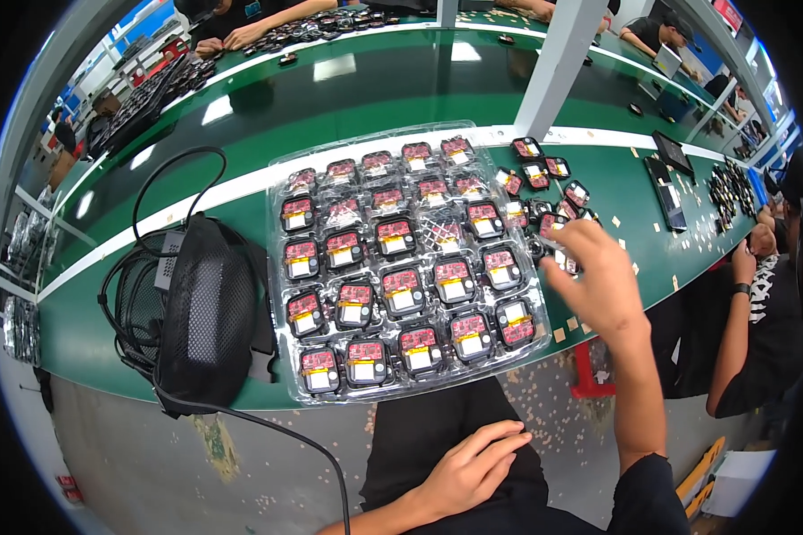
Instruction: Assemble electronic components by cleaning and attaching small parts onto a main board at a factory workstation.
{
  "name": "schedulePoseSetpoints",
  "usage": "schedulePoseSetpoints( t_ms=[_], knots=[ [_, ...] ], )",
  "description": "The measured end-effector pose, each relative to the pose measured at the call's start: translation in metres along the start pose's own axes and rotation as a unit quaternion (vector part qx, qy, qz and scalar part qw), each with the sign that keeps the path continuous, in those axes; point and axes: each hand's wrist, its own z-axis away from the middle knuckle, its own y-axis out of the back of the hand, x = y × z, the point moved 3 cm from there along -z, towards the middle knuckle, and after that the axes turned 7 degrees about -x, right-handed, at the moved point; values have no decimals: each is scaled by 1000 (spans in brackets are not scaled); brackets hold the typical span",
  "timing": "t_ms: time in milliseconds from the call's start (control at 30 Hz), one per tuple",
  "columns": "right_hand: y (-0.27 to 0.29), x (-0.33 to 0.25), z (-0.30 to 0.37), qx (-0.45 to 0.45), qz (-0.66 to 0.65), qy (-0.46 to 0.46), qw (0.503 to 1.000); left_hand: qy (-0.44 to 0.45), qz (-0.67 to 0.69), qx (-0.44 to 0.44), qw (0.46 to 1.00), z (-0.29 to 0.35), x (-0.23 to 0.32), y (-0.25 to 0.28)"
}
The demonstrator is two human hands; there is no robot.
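Note:
My right hand [598,281] hovers at the near edge of a loose pile of small black square device housings [576,193], thumb and fingers apart. Its fingers partly cover the nearest pieces; contact with them cannot be made out. Left of it lies a clear plastic tray [281,352] whose pockets hold rows of similar housings [404,291], with red circuit boards, white patches and yellow strips. A pocket [439,234] right of the tray's middle shows bare patterned plastic. On my lap rests my left hand [473,464], holding nothing, fingers loosely extended.
A black mesh bag [207,312] with coiled cable stands left of the tray. A grey post [558,71] rises behind the pile. Small tan squares are scattered on the green bench [71,330] at right. Co-workers sit across the green conveyor [375,80] and at right.

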Motion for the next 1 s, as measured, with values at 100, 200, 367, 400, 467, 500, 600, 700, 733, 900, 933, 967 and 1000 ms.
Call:
schedulePoseSetpoints(
  t_ms=[100,200,367,400,467,500,600,700,733,900,933,967,1000],
  knots=[
    [-14,-1,6,-5,37,-31,999,11,-6,-1,1000,-4,-1,6],
    [-20,1,9,-2,68,-35,997,13,-13,-7,1000,-6,-1,9],
    [-26,0,6,56,56,-15,997,-19,1,6,1000,-7,0,12],
    [-26,1,6,85,50,-13,995,-18,0,7,1000,-7,0,12],
    [-30,7,5,97,43,-10,994,-27,10,23,999,-8,2,11],
    [-30,10,4,111,40,-9,993,-27,10,22,999,-7,1,9],
    [-24,16,1,127,-18,-30,991,-37,28,51,998,-2,0,6],
    [-14,18,4,145,-56,-72,985,-71,27,105,991,1,2,8],
    [-10,16,7,155,-108,-103,977,-87,30,123,988,0,3,9],
    [17,-18,39,158,-295,-120,935,-112,41,162,979,-9,15,23],
    [18,-24,48,134,-313,-92,936,-83,35,154,984,-13,22,27],
    [21,-38,54,90,-342,-76,932,-54,30,146,987,-16,24,32],
    [26,-46,61,2,-348,-52,936,-46,72,137,987,-17,19,36]
  ],
)
